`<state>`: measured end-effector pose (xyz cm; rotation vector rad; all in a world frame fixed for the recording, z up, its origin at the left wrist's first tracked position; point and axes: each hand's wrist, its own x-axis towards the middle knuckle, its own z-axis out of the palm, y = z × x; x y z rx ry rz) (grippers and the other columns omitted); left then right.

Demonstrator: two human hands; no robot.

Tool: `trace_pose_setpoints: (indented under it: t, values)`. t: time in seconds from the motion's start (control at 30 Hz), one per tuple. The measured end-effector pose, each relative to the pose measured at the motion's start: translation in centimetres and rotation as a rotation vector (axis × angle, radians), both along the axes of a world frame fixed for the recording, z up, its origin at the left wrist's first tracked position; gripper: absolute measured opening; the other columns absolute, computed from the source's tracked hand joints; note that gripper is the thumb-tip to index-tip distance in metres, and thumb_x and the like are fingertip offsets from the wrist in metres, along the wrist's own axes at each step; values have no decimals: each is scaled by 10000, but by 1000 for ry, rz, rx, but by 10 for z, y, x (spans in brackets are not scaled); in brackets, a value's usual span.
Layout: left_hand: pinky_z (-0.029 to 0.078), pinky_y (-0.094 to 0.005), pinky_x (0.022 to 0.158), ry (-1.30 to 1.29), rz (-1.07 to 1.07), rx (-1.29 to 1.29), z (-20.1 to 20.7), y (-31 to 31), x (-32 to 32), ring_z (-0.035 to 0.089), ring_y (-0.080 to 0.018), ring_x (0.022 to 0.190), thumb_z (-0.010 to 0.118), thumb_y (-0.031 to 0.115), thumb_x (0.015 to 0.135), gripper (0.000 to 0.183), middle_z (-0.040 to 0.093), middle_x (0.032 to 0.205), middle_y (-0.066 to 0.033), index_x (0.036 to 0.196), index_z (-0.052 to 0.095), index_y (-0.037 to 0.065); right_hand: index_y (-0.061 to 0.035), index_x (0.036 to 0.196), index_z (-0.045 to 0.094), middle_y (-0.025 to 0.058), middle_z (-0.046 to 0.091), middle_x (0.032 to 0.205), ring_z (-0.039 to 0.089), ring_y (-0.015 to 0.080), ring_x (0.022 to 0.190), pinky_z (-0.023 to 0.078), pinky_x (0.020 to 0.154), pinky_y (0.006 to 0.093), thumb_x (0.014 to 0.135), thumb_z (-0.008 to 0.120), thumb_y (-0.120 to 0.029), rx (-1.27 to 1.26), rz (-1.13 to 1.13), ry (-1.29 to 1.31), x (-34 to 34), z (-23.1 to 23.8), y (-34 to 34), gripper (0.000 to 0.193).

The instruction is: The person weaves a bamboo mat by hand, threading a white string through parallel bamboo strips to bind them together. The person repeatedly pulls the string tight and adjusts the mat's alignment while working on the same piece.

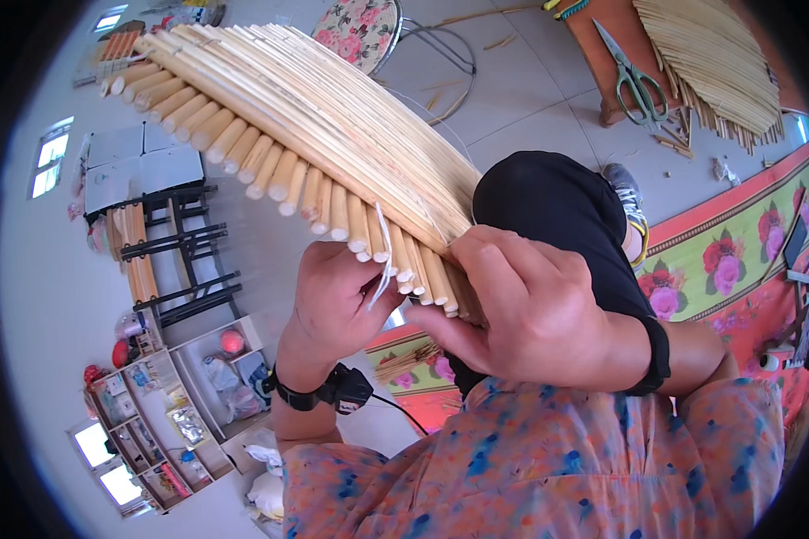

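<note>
A panel of pale, straw-coloured stalks [333, 108], laid side by side in crossing layers, slants from upper left down to my hands. Round cut ends line its lower edge. My right hand [530, 305] is closed round the panel's near corner, thumb below and fingers on top. My left hand [333, 301] is curled under the row of stalk ends, with its fingertips partly hidden; what they pinch does not show. A white thread [383, 238] hangs over the stalk ends beside my left fingers.
Green-handled scissors [640, 94] and another stalk panel [715, 58] lie on a brown surface at upper right. My bent knee [548, 198] is just beyond my right hand. A flowered stool [360, 34] stands ahead, shelving [166, 404] to the left, and a floral mat [719, 260] to the right.
</note>
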<state>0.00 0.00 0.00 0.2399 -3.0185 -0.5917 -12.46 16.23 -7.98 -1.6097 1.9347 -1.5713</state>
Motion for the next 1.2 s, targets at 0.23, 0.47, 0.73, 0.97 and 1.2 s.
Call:
trace_pose_setpoints:
  t: [0.23, 0.47, 0.73, 0.97, 1.2]
  values:
    - [494, -372, 523, 133, -53, 239, -12, -6, 4, 636, -326, 573, 686, -62, 747, 207, 640, 677, -121, 937, 654, 14, 10, 893, 591, 77, 501, 720, 561, 210, 547, 480, 462, 313, 670, 767, -186, -45, -102, 185, 12, 7, -9, 345]
    - [480, -367, 498, 177, -106, 299, -16, -10, 3, 625, -308, 554, 703, -44, 748, 188, 643, 669, -106, 913, 660, 36, 20, 937, 654, 118, 679, 811, 658, 248, 625, 531, 541, 308, 765, 730, -79, 43, -122, 222, 12, 19, -6, 211]
    - [463, -384, 476, 234, -89, 334, -26, -13, 9, 607, -319, 534, 720, -7, 771, 142, 617, 636, -104, 882, 657, 56, 39, 990, 626, 110, 635, 799, 632, 241, 600, 516, 511, 325, 768, 738, -139, 86, -121, 364, 11, 23, -5, 306]
    - [429, -340, 459, 240, 21, 396, -47, -25, 59, 598, -265, 517, 709, 5, 829, 96, 614, 648, -108, 895, 657, 52, 14, 783, 582, 125, 500, 594, 502, 301, 462, 366, 431, 372, 882, 682, -63, 153, -223, 302, 1, 26, -3, 160]
    - [482, -326, 485, 536, 283, 350, -59, 16, 43, 627, -263, 569, 755, 43, 802, 121, 647, 687, -79, 888, 677, 74, 27, 770, 560, 113, 440, 557, 445, 302, 432, 325, 407, 368, 852, 703, -72, 193, -240, 397, 0, 18, 3, 192]
